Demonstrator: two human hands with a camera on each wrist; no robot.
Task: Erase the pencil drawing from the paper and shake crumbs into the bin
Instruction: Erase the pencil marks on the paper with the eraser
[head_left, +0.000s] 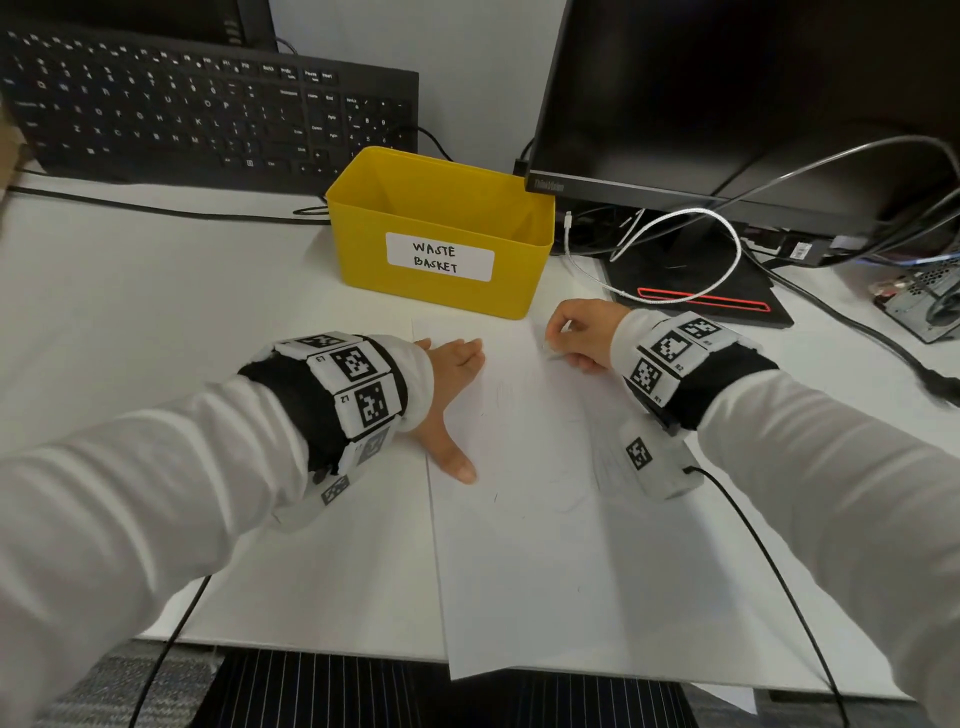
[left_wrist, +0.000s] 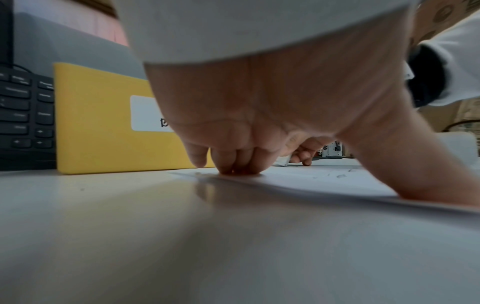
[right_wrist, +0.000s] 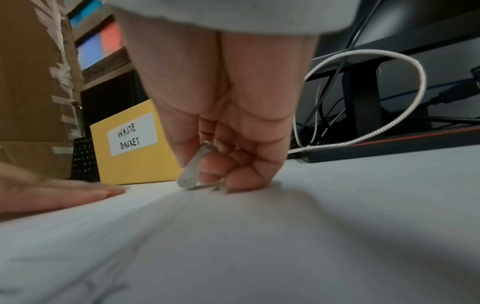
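Note:
A white sheet of paper (head_left: 545, 545) lies on the desk with faint pencil lines (head_left: 571, 467) near its middle. My left hand (head_left: 454, 384) lies flat with straight fingers on the paper's left edge, pressing it down; its fingertips (left_wrist: 233, 169) touch the sheet. My right hand (head_left: 576, 338) is curled near the paper's far right part and pinches a small white eraser (right_wrist: 193, 166), whose tip touches the paper. The yellow bin (head_left: 441, 228) labelled WASTE BASKET stands just beyond the paper and looks empty inside.
A black keyboard (head_left: 208, 104) leans at the back left. A monitor (head_left: 727, 93) with its stand and base (head_left: 701, 296) sits at the back right, with a white braided cable (head_left: 675, 249) looped beside the bin. Black cables (head_left: 769, 571) trail from both wrists.

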